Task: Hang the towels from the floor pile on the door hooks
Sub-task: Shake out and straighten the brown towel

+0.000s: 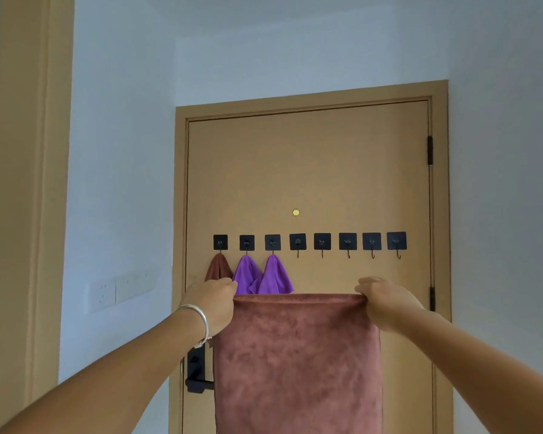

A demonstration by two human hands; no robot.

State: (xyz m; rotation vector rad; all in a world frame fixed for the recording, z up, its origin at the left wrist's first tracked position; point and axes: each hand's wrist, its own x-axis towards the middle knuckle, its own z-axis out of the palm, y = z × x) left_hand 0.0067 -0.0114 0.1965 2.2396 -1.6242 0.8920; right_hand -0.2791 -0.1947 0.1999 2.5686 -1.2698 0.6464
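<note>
1. Brown towel [298, 361]: plush, reddish-brown, stretched flat, hanging before door [308, 170] at 6 o'clock of the hooks [297, 242].
2. Left hand [215, 303]: fingers curled, pinching top corner at 9 o'clock.
3. Right hand [386, 303]: likewise pinching the corner at 3 o'clock.
4. Hung: one brown cloth [219, 267], two purple towels [262, 275].

no readable text, labels or numbers
</note>
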